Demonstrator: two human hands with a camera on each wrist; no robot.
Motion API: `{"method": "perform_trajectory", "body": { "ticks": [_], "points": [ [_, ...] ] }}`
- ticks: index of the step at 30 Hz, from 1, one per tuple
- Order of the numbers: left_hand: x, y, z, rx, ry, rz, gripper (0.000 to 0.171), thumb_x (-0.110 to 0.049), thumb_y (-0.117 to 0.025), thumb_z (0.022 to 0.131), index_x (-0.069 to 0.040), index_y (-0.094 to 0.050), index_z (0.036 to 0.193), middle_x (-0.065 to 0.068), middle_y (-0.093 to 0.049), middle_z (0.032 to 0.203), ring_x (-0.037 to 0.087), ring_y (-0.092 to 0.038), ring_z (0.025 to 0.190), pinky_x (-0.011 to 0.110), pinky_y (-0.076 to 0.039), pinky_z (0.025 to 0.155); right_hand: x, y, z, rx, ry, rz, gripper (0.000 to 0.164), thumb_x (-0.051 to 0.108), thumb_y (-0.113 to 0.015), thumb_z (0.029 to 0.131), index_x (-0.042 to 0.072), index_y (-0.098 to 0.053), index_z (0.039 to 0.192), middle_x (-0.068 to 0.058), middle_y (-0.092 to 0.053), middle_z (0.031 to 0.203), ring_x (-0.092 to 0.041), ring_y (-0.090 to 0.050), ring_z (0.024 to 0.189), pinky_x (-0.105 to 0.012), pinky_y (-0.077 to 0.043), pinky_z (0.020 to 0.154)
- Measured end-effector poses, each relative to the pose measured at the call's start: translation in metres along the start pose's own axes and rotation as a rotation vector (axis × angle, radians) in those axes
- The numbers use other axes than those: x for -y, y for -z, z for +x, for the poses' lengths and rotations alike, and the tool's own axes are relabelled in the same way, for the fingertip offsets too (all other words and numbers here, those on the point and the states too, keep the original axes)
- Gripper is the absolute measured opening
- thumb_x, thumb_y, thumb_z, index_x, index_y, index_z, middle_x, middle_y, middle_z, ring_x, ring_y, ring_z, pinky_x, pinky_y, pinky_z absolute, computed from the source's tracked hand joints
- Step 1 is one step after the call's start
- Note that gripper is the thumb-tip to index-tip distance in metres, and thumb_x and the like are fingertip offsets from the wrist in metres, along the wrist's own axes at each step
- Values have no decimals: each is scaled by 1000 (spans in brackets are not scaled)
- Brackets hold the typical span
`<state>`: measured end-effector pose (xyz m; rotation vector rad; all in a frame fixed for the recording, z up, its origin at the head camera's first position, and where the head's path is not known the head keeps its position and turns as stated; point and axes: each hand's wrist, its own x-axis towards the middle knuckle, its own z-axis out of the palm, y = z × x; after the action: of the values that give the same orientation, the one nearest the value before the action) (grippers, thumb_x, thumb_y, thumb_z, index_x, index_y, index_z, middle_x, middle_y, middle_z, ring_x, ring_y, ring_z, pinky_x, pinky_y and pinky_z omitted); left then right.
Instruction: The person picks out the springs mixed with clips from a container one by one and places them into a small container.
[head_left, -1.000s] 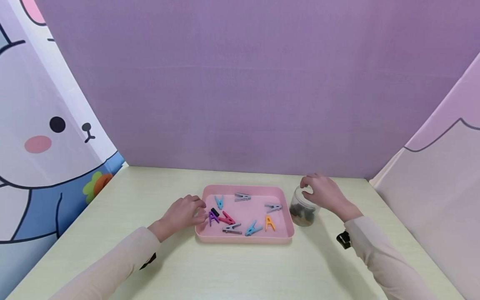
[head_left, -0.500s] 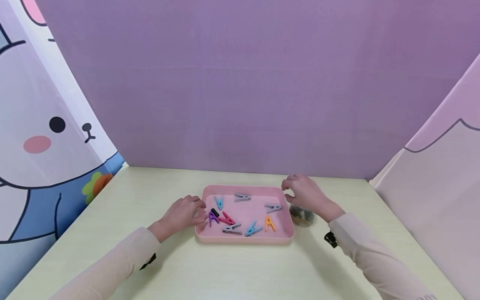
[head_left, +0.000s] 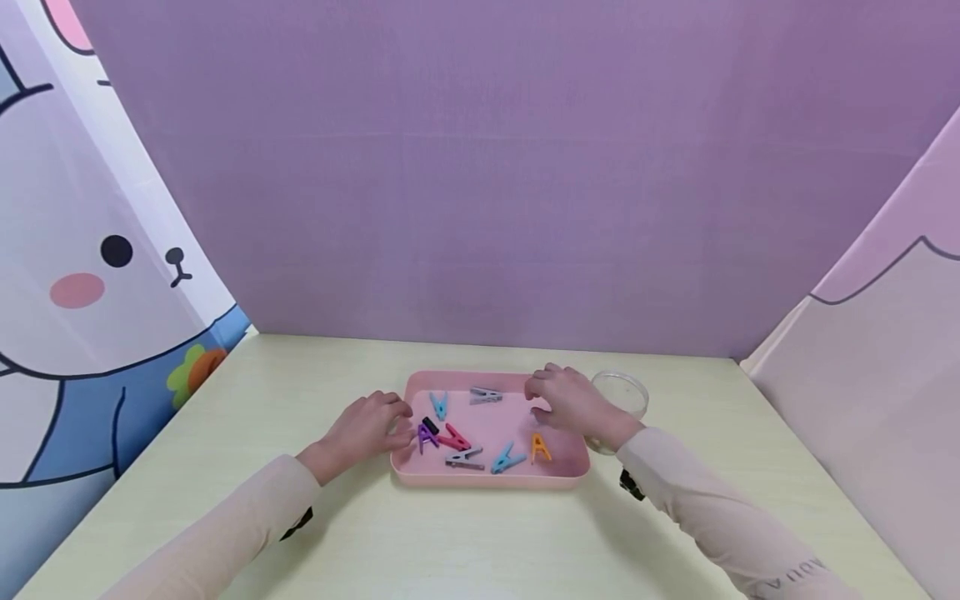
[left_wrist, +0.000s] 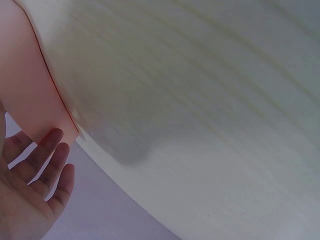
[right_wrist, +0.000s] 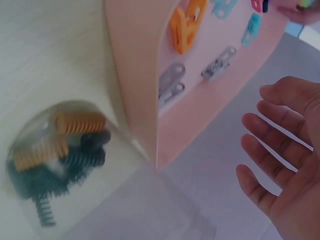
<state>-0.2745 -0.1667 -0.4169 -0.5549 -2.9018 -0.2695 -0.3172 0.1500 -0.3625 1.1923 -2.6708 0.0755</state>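
My left hand [head_left: 367, 425] is at the left side of a pink tray [head_left: 491, 481], its spread fingers right at the tray's wall in the left wrist view. My right hand [head_left: 576, 406] hovers over the tray's right side with relaxed fingers and holds nothing. In the tray lie several spring clips: an orange clip [head_left: 540, 447], a light blue clip [head_left: 507, 458], a red clip [head_left: 454, 437], a purple clip [head_left: 427, 437] and a grey clip [head_left: 486, 395]. Another grey clip [right_wrist: 172, 82] sits near the right wall, covered by my right hand in the head view.
Right of the tray stands a clear jar [head_left: 637, 398], partly behind my right wrist. Inside it, the right wrist view shows orange coil springs [right_wrist: 82, 122] and dark green ones [right_wrist: 46, 181]. A small black piece [head_left: 430, 425] lies beside the purple clip. A purple backdrop [head_left: 480, 183] rises behind the table.
My right hand has moved left from above the jar to over the tray's right part, uncovering the jar's rim. My left hand has stayed in place, and the visible clips have not moved.
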Motion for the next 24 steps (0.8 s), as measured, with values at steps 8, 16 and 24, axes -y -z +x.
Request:
{"method": "perform_trajectory", "body": {
  "ticks": [8, 16, 24],
  "points": [
    [0, 0, 0, -1, 6, 0, 34, -39, -68, 78, -12, -68, 99, 4, -65, 100, 21, -56, 88, 38, -50, 77, 17, -14, 18, 44, 41, 8, 16, 20, -71, 77, 15, -65, 91, 5, -65, 90, -13, -53, 83, -30, -47, 68],
    [2, 1, -8, -7, -22, -3, 33, -39, -67, 78, -13, -68, 98, 2, -65, 99, 20, -57, 89, 38, -51, 78, 41, -23, 36, 168, 25, 49, 21, 23, -68, 81, 17, -65, 101, 5, -65, 98, -12, -53, 89, -28, -49, 78],
    [6, 0, -15, -6, -51, 9, 33, -39, -67, 78, -13, -68, 98, 1, -65, 97, 19, -57, 86, 36, -51, 76, 63, -33, 53, 209, 81, 156, 21, 19, -66, 83, 14, -64, 103, 3, -64, 100, -11, -57, 91, -23, -50, 81]
  ]
}}
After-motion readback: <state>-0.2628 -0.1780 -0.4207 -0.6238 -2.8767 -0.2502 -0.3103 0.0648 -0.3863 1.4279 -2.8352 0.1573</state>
